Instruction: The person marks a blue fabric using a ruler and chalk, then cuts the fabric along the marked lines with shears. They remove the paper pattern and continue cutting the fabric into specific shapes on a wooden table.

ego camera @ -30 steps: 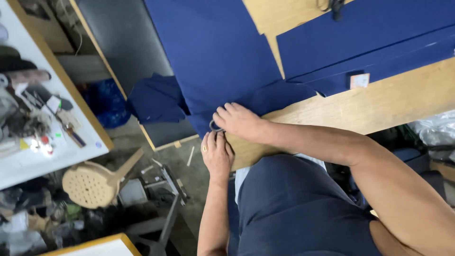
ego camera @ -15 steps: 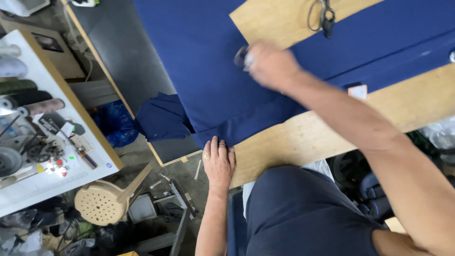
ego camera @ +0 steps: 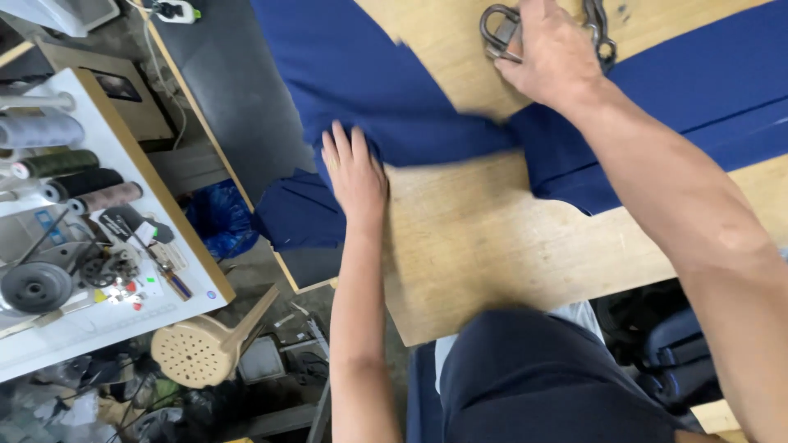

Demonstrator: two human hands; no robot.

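Left hand: flat, fingers spread, palm pressing the edge of the navy fabric onto the wooden desk; grasping nothing.
Right hand: curled over the metal scissors at the desk's far side, fingers on the handles; a full grip cannot be told.
Navy fabric: spread across the desk, bunched between the two hands, one end hanging off the left edge.
Scissors: on bare wood, just beyond the fabric.
Side shelf: thread spools and small tools, well apart to the left.

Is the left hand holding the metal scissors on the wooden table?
No, the left hand lies flat on the blue cloth; the right hand is on the scissors.
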